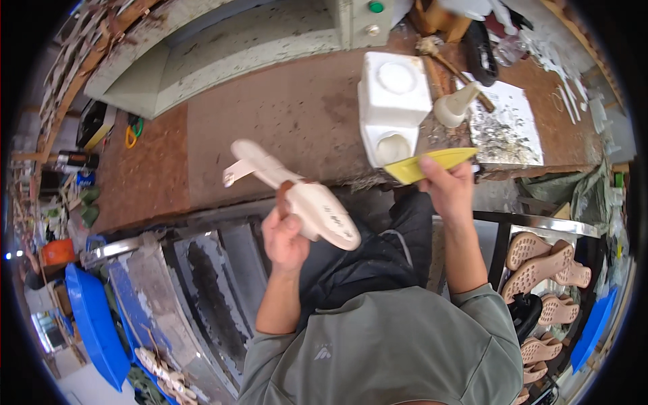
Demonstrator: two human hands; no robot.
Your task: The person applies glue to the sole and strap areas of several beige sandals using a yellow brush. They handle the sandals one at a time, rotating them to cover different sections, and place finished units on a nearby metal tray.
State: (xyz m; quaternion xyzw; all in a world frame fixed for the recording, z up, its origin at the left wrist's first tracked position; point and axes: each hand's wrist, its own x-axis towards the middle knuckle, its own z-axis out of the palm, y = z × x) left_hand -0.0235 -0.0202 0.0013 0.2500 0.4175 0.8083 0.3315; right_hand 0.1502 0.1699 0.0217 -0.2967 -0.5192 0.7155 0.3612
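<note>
Head view: gripping on both sides, at risk of a slip or a knock

Clamping a pale sandal (322,214) between thumb and fingers of the left hand (285,244), beside a brown band (284,197); holding it tilted above the lap (368,277), far end seen across the near edge of the workbench (283,94). Pinching a yellow flat piece (432,164) in the right hand (448,191), thumb on top, close to the round opening (393,144) of a white container (395,101); cannot tell whether touching.

Could bump the container by swinging the yellow flat piece left or forward. Could also tip the cone-shaped bottle (457,106) with a careless reach. Might drop the sandal through too light a one-sided grip, or catch its jutting buckled strap (238,171) on the workbench by leaning forward.
</note>
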